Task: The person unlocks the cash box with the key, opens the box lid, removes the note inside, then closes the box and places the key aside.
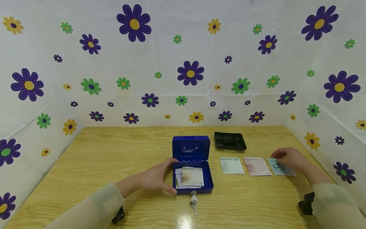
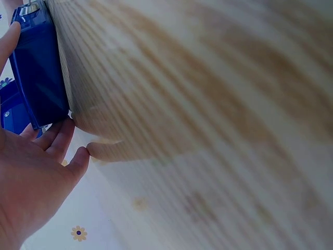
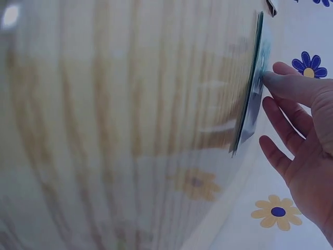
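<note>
The left hand (image 1: 155,176) is spread wide along the left side of the blue cash box (image 1: 210,179), grasping it between the thumb at the front corner and the fingers at the rear corner near the hinge. The right hand (image 1: 292,159) is half open and relaxed, its thumb touching the face of the teal banknotes (image 1: 286,172) while its other fingers are loosely bent and apart; it is not clenched.

The cash box stands with its lid (image 1: 191,148) raised. Inside lie overlapping banknotes (image 1: 193,176), a beige one uppermost, and keys (image 1: 194,201) hang from the front lock. To the right of the box, past a strip of bare wood, a pale green banknote (image 1: 232,166), a pink banknote (image 1: 257,167) and the teal ones lie flat in a row, with narrow gaps between them. Behind this row sits a black compartment tray (image 1: 228,139), slightly askew.

The wooden table (image 1: 114,146) offers a broad open stretch left of the box and another in front of the row. Its right edge runs near the right hand; its rear edge meets the flower-printed cloth (image 1: 160,57).
</note>
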`<action>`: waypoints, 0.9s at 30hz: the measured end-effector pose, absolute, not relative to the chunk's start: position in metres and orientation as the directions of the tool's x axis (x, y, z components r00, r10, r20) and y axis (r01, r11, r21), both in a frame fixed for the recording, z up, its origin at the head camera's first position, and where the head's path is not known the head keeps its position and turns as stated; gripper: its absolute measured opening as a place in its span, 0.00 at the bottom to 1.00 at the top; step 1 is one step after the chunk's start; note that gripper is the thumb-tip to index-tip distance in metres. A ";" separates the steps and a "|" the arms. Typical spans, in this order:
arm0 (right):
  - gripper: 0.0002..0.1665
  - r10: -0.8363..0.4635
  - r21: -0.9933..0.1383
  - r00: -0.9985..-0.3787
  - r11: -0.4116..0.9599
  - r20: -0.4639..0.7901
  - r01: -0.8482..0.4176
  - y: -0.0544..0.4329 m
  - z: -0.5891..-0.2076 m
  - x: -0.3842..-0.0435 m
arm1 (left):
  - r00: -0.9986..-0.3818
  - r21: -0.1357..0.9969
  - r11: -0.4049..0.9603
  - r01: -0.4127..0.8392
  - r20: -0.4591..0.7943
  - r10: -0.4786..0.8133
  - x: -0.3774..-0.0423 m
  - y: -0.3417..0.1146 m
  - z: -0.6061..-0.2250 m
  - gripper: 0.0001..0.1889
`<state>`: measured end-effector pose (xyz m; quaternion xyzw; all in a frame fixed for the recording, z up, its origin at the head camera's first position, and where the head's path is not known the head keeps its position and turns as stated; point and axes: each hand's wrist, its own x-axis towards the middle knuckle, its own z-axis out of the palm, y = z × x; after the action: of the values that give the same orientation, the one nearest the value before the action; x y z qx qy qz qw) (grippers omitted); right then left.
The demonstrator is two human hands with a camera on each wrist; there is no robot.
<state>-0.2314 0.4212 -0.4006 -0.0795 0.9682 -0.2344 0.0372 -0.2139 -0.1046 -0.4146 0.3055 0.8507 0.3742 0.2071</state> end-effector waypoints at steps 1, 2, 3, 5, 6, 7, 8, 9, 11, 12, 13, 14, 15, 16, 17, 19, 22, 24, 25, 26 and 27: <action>0.11 -0.161 -0.466 -0.986 0.876 -0.048 -0.121 0.421 -0.401 -0.231 | -0.727 0.764 0.532 0.365 -0.123 0.675 -0.214 -0.105 -0.415 0.53; 0.11 -0.154 -0.470 -0.986 0.875 -0.055 -0.111 0.421 -0.401 -0.231 | -0.727 0.765 0.531 0.365 -0.123 0.676 -0.214 -0.105 -0.415 0.53; 0.11 -0.148 -0.470 -0.987 0.876 -0.057 -0.104 0.422 -0.401 -0.232 | -0.727 0.765 0.531 0.364 -0.122 0.676 -0.214 -0.105 -0.415 0.53; 0.11 -0.136 -0.467 -0.989 0.879 -0.049 -0.098 0.422 -0.401 -0.231 | -0.727 0.765 0.531 0.363 -0.123 0.675 -0.214 -0.104 -0.415 0.53; 0.11 -0.128 -0.464 -0.991 0.881 -0.043 -0.093 0.422 -0.401 -0.231 | -0.727 0.767 0.531 0.362 -0.124 0.675 -0.214 -0.104 -0.416 0.53; 0.11 -0.122 -0.460 -0.992 0.883 -0.032 -0.094 0.421 -0.401 -0.231 | -0.727 0.767 0.531 0.360 -0.126 0.674 -0.214 -0.104 -0.416 0.53; 0.11 -0.123 -0.456 -0.992 0.884 -0.016 -0.102 0.421 -0.400 -0.230 | -0.728 0.768 0.532 0.357 -0.129 0.674 -0.214 -0.104 -0.416 0.53; 0.11 -0.123 -0.455 -0.992 0.884 0.002 -0.111 0.420 -0.399 -0.229 | -0.728 0.769 0.532 0.355 -0.131 0.673 -0.214 -0.104 -0.416 0.53; 0.11 -0.132 -0.457 -0.991 0.880 0.033 -0.132 0.417 -0.396 -0.227 | -0.728 0.772 0.532 0.348 -0.135 0.672 -0.214 -0.104 -0.417 0.53; 0.12 -0.141 -0.459 -0.989 0.876 0.048 -0.147 0.415 -0.394 -0.226 | -0.727 0.774 0.530 0.347 -0.134 0.673 -0.214 -0.104 -0.417 0.53; 0.12 -0.151 -0.461 -0.986 0.872 0.062 -0.163 0.413 -0.391 -0.224 | -0.728 0.774 0.529 0.347 -0.134 0.673 -0.214 -0.104 -0.417 0.53; 0.12 -0.165 -0.467 -0.983 0.866 0.076 -0.181 0.409 -0.389 -0.222 | -0.727 0.774 0.529 0.349 -0.132 0.674 -0.214 -0.104 -0.417 0.53; 0.12 -0.178 -0.472 -0.980 0.859 0.085 -0.197 0.405 -0.385 -0.220 | -0.726 0.773 0.527 0.353 -0.129 0.675 -0.214 -0.104 -0.417 0.53; 0.12 -0.192 -0.476 -0.977 0.853 0.092 -0.212 0.401 -0.382 -0.218 | -0.726 0.772 0.526 0.357 -0.126 0.676 -0.214 -0.104 -0.416 0.53; 0.12 -0.207 -0.477 -0.973 0.848 0.101 -0.230 0.395 -0.379 -0.216 | -0.725 0.770 0.525 0.363 -0.121 0.678 -0.214 -0.104 -0.416 0.53; 0.12 -0.245 -0.482 -0.964 0.835 0.106 -0.265 0.382 -0.371 -0.211 | -0.724 0.768 0.523 0.369 -0.116 0.680 -0.214 -0.104 -0.416 0.53; 0.12 -0.312 -0.489 -0.945 0.812 0.098 -0.318 0.359 -0.360 -0.204 | -0.724 0.765 0.524 0.374 -0.112 0.680 -0.214 -0.104 -0.415 0.53; 0.11 -0.363 -0.501 -0.927 0.788 0.089 -0.357 0.342 -0.354 -0.198 | -0.724 0.766 0.525 0.372 -0.114 0.680 -0.214 -0.104 -0.415 0.54; 0.11 -0.394 -0.509 -0.915 0.772 0.088 -0.381 0.332 -0.352 -0.196 | -0.724 0.765 0.525 0.373 -0.114 0.681 -0.214 -0.105 -0.415 0.54; 0.11 -0.423 -0.515 -0.902 0.756 0.089 -0.405 0.323 -0.350 -0.193 | -0.723 0.765 0.525 0.373 -0.115 0.681 -0.214 -0.105 -0.415 0.54; 0.10 -0.453 -0.517 -0.886 0.738 0.095 -0.433 0.314 -0.349 -0.191 | -0.723 0.765 0.524 0.373 -0.115 0.681 -0.215 -0.105 -0.415 0.53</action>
<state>-0.1905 0.3139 -0.3489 -0.2376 0.9321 -0.2729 0.0185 -0.2145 -0.1046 -0.4154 0.3106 0.8486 0.3759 0.2052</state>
